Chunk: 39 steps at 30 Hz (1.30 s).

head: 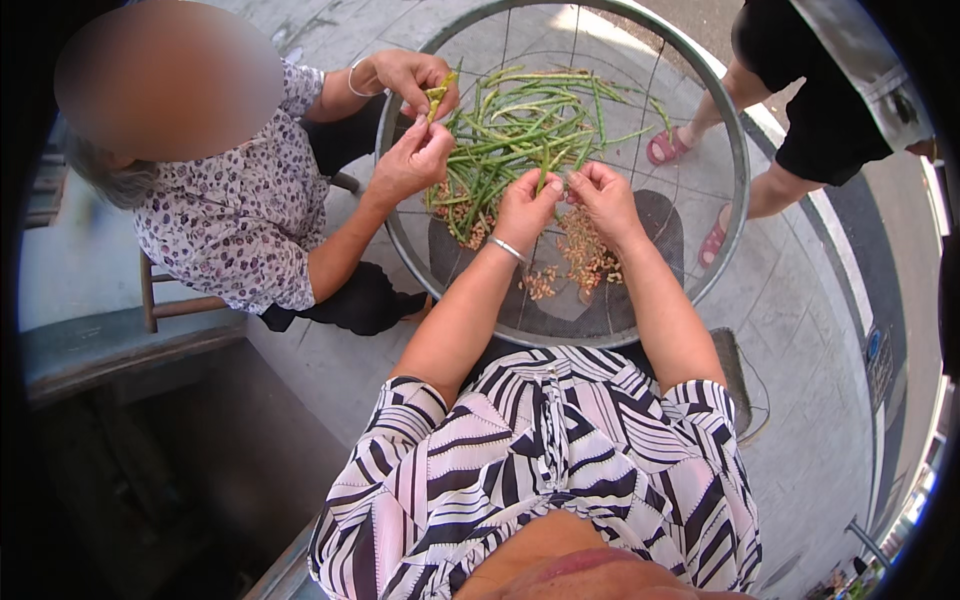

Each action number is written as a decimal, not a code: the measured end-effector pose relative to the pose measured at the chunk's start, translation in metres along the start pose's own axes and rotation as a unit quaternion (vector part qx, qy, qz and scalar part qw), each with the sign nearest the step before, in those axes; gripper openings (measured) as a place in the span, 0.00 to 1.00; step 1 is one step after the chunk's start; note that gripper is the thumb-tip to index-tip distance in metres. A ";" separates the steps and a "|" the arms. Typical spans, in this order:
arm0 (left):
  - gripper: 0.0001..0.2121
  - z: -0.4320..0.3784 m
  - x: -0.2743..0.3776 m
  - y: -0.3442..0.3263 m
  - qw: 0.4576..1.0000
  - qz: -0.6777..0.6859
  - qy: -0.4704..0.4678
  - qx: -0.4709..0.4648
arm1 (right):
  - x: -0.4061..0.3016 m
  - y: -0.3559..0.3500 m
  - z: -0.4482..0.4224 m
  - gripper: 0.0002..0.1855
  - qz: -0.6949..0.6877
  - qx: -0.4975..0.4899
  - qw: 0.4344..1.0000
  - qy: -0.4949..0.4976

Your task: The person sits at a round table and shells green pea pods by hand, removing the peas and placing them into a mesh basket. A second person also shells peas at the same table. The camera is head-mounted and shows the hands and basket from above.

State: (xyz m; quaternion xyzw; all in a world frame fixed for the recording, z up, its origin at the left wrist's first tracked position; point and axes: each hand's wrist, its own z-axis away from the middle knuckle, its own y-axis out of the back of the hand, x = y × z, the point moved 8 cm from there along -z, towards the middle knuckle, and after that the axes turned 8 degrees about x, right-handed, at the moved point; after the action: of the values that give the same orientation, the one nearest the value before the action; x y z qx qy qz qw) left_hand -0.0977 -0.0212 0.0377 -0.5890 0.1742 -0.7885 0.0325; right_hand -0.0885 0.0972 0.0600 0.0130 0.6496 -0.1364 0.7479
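Between the thumb and fingers of my left hand (527, 204) a green bean pod (544, 169) points upward. My right hand (604, 196) is close beside it, thumb and fingertips pinched together; whether they grip part of the pod is too small to tell. Beyond both hands lies a tangled heap of long green bean pods (525, 124) on a round mesh sieve (660, 264) with a metal rim. Shelled beans (589, 251), tan and reddish, lie on the mesh below my hands. More loose beans (469, 225) sit at the heap's left edge.
At the left a seated person (225, 202) holds a yellowish pod (435, 97) in both hands over the sieve rim. Another person's legs (772, 180), in pink sandals (666, 147), stand past the right rim. A wooden stool (176, 307) is under the seated person.
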 end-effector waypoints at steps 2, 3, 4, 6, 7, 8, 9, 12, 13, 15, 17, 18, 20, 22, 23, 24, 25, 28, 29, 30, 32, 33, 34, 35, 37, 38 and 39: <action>0.09 0.004 0.001 -0.009 0.981 0.174 0.075 -0.047 | -0.004 0.011 -0.001 0.10 0.043 0.041 0.998 0.009; 0.10 0.004 0.004 -0.009 0.976 0.194 0.081 -0.053 | -0.010 0.015 -0.001 0.10 0.064 0.060 0.996 0.014; 0.12 0.003 0.007 -0.009 0.971 0.213 0.088 -0.060 | -0.015 0.015 0.000 0.10 0.072 0.059 0.995 0.021; 0.13 0.003 0.011 -0.007 0.968 0.225 0.092 -0.068 | -0.017 0.016 0.000 0.11 0.127 0.030 0.990 0.048; 0.13 0.002 0.011 -0.006 0.972 0.211 0.085 -0.053 | -0.017 0.015 0.000 0.11 0.155 0.016 0.986 0.062; 0.12 0.002 0.010 -0.005 0.976 0.197 0.079 -0.039 | -0.018 0.012 0.002 0.11 0.186 0.000 0.980 0.074; 0.12 0.002 0.010 -0.004 0.980 0.184 0.072 -0.024 | -0.020 0.009 0.003 0.11 0.217 -0.015 0.972 0.087; 0.11 0.000 0.003 0.000 0.986 0.158 0.055 -0.026 | -0.028 0.003 0.010 0.12 0.282 -0.022 0.953 0.106; 0.11 -0.001 0.003 0.001 0.989 0.141 0.045 -0.024 | -0.032 0.001 0.011 0.12 0.299 -0.018 0.948 0.110; 0.11 -0.002 0.004 0.002 0.994 0.107 0.028 -0.020 | -0.034 0.001 0.012 0.12 0.315 -0.011 0.942 0.113; 0.10 -0.002 0.011 -0.002 0.998 0.066 -0.006 0.000 | -0.039 -0.004 0.015 0.11 0.335 -0.019 0.934 0.120; 0.10 0.001 0.017 -0.004 0.999 0.046 -0.022 0.011 | -0.046 -0.010 0.018 0.11 0.347 -0.032 0.929 0.124; 0.10 0.008 0.031 -0.013 0.999 0.007 -0.043 -0.025 | -0.045 -0.018 0.023 0.10 0.346 -0.067 0.925 0.140; 0.10 0.004 0.029 -0.011 0.995 -0.030 -0.080 -0.046 | -0.041 -0.027 0.022 0.09 0.319 -0.111 0.926 0.168; 0.10 0.001 0.033 -0.002 0.993 -0.026 -0.115 -0.004 | -0.043 -0.024 0.020 0.09 0.310 -0.081 0.930 0.182; 0.10 0.000 0.042 0.006 0.988 -0.020 -0.150 0.036 | -0.046 -0.020 0.018 0.08 0.303 -0.050 0.931 0.196; 0.10 0.001 0.050 0.013 0.980 -0.015 -0.184 0.076 | -0.050 -0.017 0.016 0.08 0.294 -0.019 0.932 0.210; 0.10 -0.001 0.060 0.027 0.968 0.058 -0.206 0.129 | -0.034 -0.013 0.007 0.09 0.431 -0.019 0.888 0.159; 0.10 -0.001 0.061 0.028 0.962 0.090 -0.222 0.129 | -0.028 -0.017 0.007 0.09 0.464 -0.033 0.873 0.144; 0.09 -0.003 0.059 0.028 0.968 0.088 -0.202 0.121 | -0.025 -0.027 0.012 0.09 0.517 -0.063 0.844 0.128; 0.08 -0.004 0.056 0.028 0.978 0.084 -0.164 0.103 | -0.004 -0.030 0.015 0.09 0.564 -0.076 0.808 0.154; 0.08 -0.003 0.057 0.030 0.978 0.053 -0.166 0.116 | 0.000 -0.035 0.017 0.09 0.586 -0.086 0.788 0.169; 0.07 -0.002 0.058 0.030 0.977 0.023 -0.167 0.128 | -0.003 -0.032 0.016 0.09 0.564 -0.070 0.804 0.177; 0.07 -0.001 0.059 0.030 0.976 -0.007 -0.168 0.139 | -0.005 -0.022 0.012 0.09 0.538 -0.047 0.828 0.150; 0.07 0.002 0.056 0.029 0.978 0.006 -0.142 0.150 | -0.018 -0.001 0.006 0.09 0.485 0.000 0.870 0.094; 0.07 0.003 0.055 0.029 0.982 0.008 -0.123 0.140 | -0.018 0.008 0.005 0.08 0.422 0.009 0.903 0.083; 0.07 0.004 0.051 0.028 0.986 0.011 -0.101 0.132 | -0.018 0.012 0.008 0.08 0.409 0.002 0.912 0.039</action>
State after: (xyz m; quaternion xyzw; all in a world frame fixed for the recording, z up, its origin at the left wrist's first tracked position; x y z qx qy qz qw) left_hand -0.1134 -0.0613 0.0764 -0.6543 0.0711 -0.7405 0.1356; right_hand -0.0800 0.1110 0.0773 0.2841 0.6161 0.1811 0.7120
